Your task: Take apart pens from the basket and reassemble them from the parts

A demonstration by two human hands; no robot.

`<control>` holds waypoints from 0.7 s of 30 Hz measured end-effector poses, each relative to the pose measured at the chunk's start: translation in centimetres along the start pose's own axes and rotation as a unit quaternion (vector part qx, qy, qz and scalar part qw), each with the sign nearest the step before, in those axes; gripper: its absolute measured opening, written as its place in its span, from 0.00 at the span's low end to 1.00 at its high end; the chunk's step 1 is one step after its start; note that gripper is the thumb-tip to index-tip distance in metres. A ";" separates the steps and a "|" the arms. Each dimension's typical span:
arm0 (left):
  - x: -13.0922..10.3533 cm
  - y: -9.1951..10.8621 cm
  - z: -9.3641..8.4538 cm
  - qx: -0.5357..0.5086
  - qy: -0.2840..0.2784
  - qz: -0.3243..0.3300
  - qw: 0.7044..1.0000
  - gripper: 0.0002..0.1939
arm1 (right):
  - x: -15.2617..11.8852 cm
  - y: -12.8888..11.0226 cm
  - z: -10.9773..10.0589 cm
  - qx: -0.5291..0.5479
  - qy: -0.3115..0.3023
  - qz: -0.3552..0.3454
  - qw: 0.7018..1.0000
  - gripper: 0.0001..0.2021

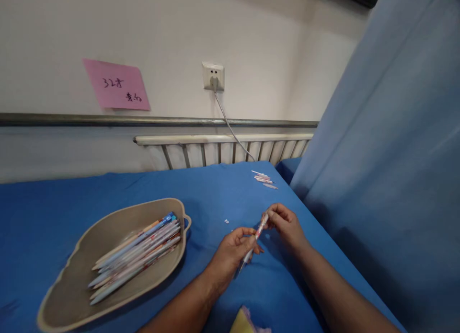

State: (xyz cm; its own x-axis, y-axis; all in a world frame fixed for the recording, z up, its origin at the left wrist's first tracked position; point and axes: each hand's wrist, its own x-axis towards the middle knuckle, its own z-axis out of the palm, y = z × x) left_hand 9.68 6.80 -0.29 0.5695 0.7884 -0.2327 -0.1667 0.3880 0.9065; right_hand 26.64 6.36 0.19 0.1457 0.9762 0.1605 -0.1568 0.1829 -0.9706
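One slim white pen with red marks is held between both hands over the blue cloth, slanting up to the right. My left hand is closed around its lower part, thumb on top. At the upper end, my right hand pinches the pen between thumb and fingers. To the left, a beige basin holds several pens, most of them pale, some blue or orange. Small white bits lie on the cloth behind my left hand. Several thin pen parts rest near the far right corner.
A blue cloth covers the surface. At the bottom edge is a yellow and purple item, partly cut off. A blue curtain hangs at the right. Behind are a white rail, a socket with a cord, and a pink note.
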 end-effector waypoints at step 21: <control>-0.5 1.1 -0.3 -0.143 -0.016 -0.058 0.988 0.11 | -0.5 1.1 1.1 0.117 -0.101 0.072 0.985 0.10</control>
State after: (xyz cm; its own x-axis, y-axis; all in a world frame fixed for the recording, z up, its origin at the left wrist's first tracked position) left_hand 8.93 6.97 0.77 0.6220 0.7170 -0.3146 -0.3167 0.5978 0.7364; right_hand 25.33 6.22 -0.80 -0.0872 0.9930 0.0795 -0.3851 0.0400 -0.9220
